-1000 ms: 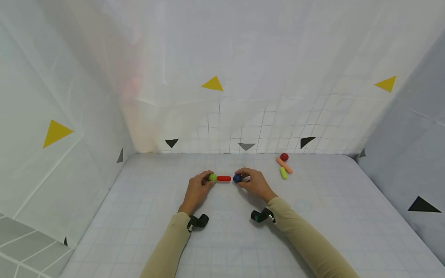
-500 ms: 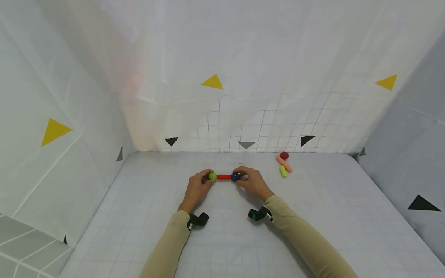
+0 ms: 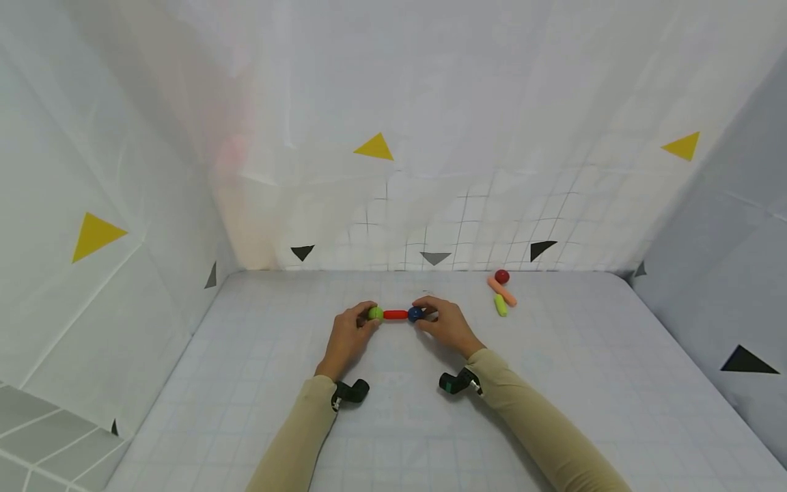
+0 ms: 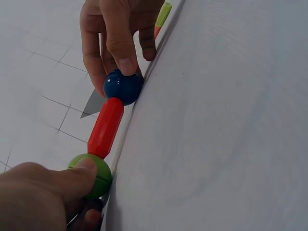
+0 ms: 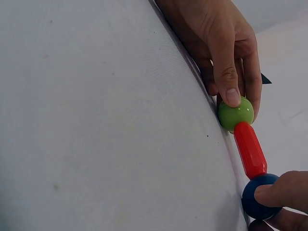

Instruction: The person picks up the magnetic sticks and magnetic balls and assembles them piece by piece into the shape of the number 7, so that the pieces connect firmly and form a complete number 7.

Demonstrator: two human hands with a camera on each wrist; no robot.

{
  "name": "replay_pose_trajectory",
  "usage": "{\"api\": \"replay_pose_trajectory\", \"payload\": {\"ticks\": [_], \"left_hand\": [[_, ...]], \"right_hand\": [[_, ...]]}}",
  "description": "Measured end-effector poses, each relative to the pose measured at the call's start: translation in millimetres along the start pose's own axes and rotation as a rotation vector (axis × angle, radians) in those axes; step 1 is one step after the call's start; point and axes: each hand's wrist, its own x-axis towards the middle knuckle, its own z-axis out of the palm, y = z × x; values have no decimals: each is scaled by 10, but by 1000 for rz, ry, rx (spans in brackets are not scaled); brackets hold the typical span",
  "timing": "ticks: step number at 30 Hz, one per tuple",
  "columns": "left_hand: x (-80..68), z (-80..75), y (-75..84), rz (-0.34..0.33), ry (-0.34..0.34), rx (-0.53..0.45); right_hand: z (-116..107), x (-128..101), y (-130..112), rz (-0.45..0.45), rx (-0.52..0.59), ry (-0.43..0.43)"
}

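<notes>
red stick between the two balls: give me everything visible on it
The red stick is a short, smooth, glossy rod with rounded ends, plastic by its look. It lies flat on the white gridded table, in a straight line between two balls: the green ball touches one end, the blue ball the other. The left hand pinches the green ball, the right hand the blue one; no finger touches the stick itself. No marks or damage show.

The right hand (image 3: 444,320) has moved the blue ball (image 3: 415,313) to the left, and now it touches the end of the red rod (image 3: 395,314).
</notes>
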Motion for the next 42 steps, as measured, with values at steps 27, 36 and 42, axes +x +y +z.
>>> {"api": "replay_pose_trajectory", "payload": {"ticks": [27, 36, 42], "left_hand": [[-9, 47, 7, 22, -13, -29], [-19, 56, 14, 7, -11, -22], [-22, 44, 37, 18, -5, -11]], "right_hand": [[-30, -50, 77, -12, 26, 7], [-209, -74, 122, -24, -23, 70], [-334, -94, 120, -7, -51, 75]]}}
